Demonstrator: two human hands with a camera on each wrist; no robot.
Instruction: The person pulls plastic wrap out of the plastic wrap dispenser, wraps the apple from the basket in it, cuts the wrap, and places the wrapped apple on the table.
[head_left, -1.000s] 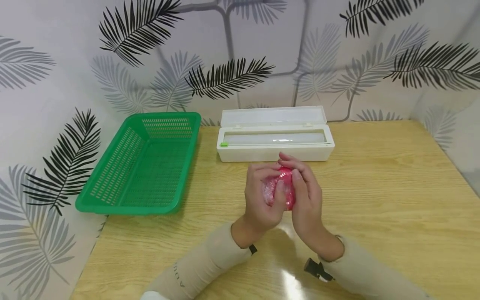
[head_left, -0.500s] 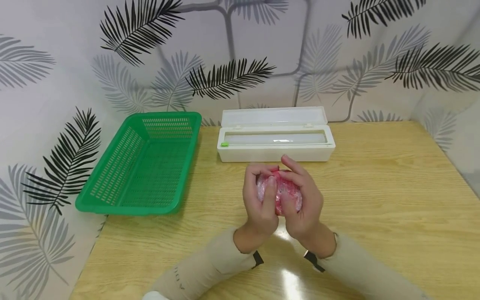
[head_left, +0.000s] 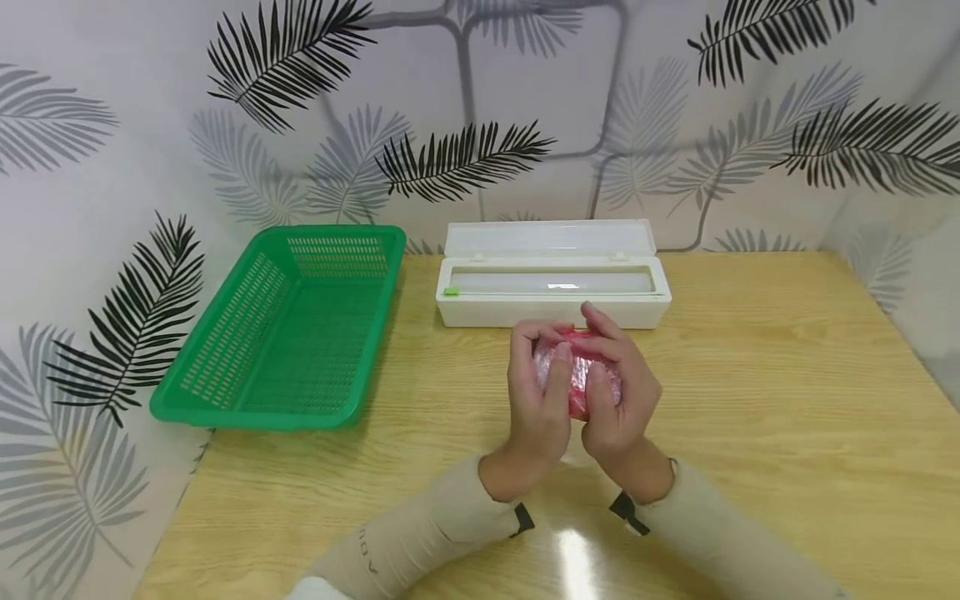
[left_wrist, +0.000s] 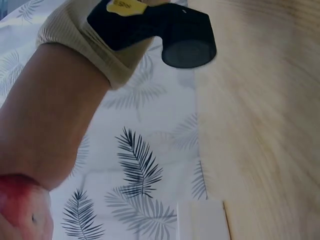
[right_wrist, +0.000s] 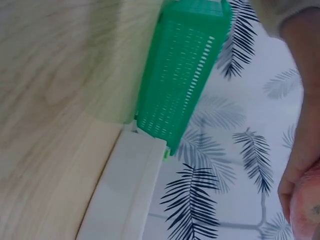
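A round red apple (head_left: 579, 385) wrapped in shiny clear film is held up between both hands, above the table. My left hand (head_left: 534, 417) grips its left side, thumb on the near face and fingers curled over the top. On the other side my right hand (head_left: 624, 408) holds it the same way, one finger sticking up. In the left wrist view the apple (left_wrist: 25, 210) shows red at the lower left corner, with a small dark spot. The right wrist view has only part of the apple (right_wrist: 304, 200) at its right edge. Palms and fingers hide its sides.
Behind the hands stands a white cling film dispenser (head_left: 555, 314), lid (head_left: 551, 238) raised, a roll (head_left: 551, 282) inside and a green slider (head_left: 451, 292) at its left. A green plastic basket (head_left: 362, 367) is at the left. All stand on a wooden table (head_left: 780, 400) against a leaf-patterned wall.
The wrapped apple has turned between the hands, showing more filmed surface. Both hands have shifted slightly to the right, and the right thumb has come down onto its near face.
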